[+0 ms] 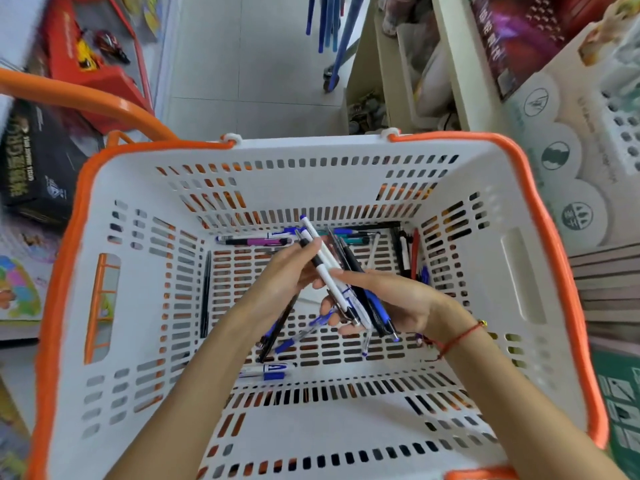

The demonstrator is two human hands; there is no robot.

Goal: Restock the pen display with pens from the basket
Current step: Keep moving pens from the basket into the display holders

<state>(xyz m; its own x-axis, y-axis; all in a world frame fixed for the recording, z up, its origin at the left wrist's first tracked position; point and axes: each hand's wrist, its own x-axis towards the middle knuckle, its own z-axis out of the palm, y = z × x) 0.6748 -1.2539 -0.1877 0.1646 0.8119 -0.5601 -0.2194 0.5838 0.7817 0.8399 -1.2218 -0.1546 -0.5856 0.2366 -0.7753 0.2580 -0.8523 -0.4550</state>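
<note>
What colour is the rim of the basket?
Orange, running around the white basket's rim; the head view shows it clearly.

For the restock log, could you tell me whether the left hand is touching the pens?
Touching: the head view shows the left hand gripping the pen bundle.

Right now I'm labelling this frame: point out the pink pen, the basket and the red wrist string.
pink pen (258, 241), head view, mid-barrel.
basket (550, 216), head view, orange rim, right side.
red wrist string (460, 337), head view, strand across the wrist.

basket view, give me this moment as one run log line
stage: collecting pens | right hand: grips pen bundle | left hand: pinches black-and-white pen | basket: loose pens on floor | display: not in view
</note>
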